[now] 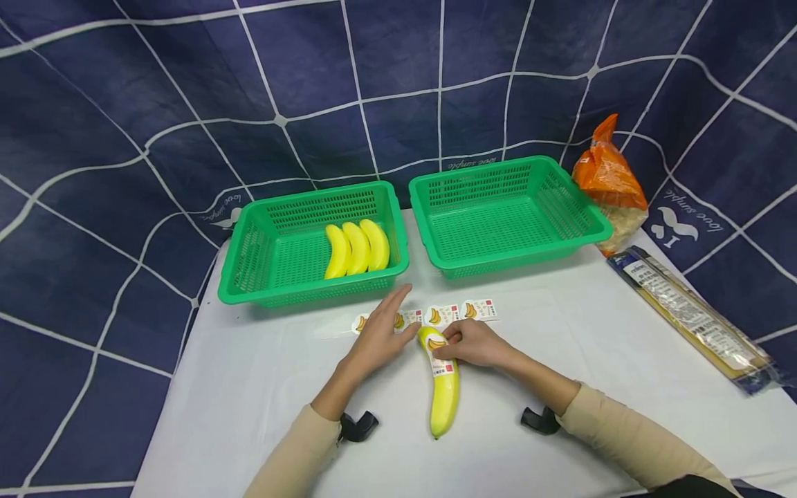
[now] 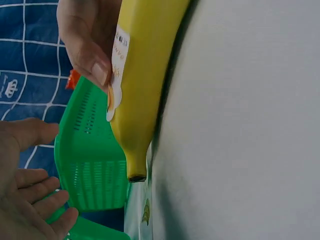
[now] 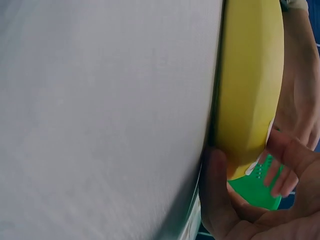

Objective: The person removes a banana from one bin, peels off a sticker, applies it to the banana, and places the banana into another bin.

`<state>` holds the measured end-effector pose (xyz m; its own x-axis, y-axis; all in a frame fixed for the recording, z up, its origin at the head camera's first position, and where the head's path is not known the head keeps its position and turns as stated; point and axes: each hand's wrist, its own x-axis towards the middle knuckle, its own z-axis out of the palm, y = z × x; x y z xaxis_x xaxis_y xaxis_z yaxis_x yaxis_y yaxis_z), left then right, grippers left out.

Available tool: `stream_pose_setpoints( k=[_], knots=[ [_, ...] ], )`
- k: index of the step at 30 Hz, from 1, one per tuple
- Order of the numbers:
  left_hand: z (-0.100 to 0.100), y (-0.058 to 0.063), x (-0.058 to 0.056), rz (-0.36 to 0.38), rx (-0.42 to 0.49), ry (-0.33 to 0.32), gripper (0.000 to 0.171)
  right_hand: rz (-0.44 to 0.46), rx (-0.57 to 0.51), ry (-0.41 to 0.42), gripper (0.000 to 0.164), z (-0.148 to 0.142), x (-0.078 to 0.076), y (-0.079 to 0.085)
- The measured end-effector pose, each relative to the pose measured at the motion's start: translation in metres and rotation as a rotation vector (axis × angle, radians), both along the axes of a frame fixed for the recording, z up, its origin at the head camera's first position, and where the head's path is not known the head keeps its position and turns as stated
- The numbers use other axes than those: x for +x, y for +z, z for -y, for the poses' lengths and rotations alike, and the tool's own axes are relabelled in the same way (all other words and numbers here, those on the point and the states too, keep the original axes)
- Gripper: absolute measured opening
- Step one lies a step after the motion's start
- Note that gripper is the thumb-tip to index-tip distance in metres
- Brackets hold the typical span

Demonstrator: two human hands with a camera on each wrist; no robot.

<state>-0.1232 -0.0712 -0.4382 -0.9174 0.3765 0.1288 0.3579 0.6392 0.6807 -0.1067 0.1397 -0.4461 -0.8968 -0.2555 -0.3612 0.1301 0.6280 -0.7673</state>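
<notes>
A yellow banana lies lengthwise on the white table. A white sticker label with a banana picture and a red mark sits along its upper part. My right hand grips the banana from the right, its thumb over the label and its fingers at the side, as the right wrist view shows. Left of the banana's top end is my left hand, fingers extended and thumb apart, holding nothing; the left wrist view shows its open palm. Behind the hands lies a strip of similar labels, partly hidden by the left hand.
At the back left, a green basket holds 3 bananas. Another green basket stands to its right, with an orange bag beside it. A long plastic-wrapped package lies along the right table edge.
</notes>
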Motion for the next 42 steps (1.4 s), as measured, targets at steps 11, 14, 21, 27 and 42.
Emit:
stream_pose_setpoints(
  k=[11, 14, 21, 27, 42],
  knots=[
    [-0.034, 0.015, -0.039, 0.086, 0.147, -0.018, 0.096, 0.015, -0.077, -0.021, 0.038, -0.001, -0.002, 0.001],
    [-0.051, 0.020, -0.052, 0.109, 0.168, -0.016, 0.104, 0.013, -0.077, -0.021, 0.038, -0.002, -0.002, 0.000],
    [-0.078, 0.025, -0.077, 0.105, 0.192, 0.032, 0.110, 0.021, -0.103, -0.017, 0.038, -0.004, -0.002, -0.003],
    [-0.087, 0.021, -0.091, 0.141, 0.177, 0.069, 0.113, 0.018, -0.114, -0.005, 0.039, -0.003, 0.000, -0.005],
    [-0.092, 0.011, -0.107, 0.115, 0.168, 0.101, 0.135, 0.040, -0.136, -0.033, 0.038, -0.004, 0.002, -0.004]
  ],
)
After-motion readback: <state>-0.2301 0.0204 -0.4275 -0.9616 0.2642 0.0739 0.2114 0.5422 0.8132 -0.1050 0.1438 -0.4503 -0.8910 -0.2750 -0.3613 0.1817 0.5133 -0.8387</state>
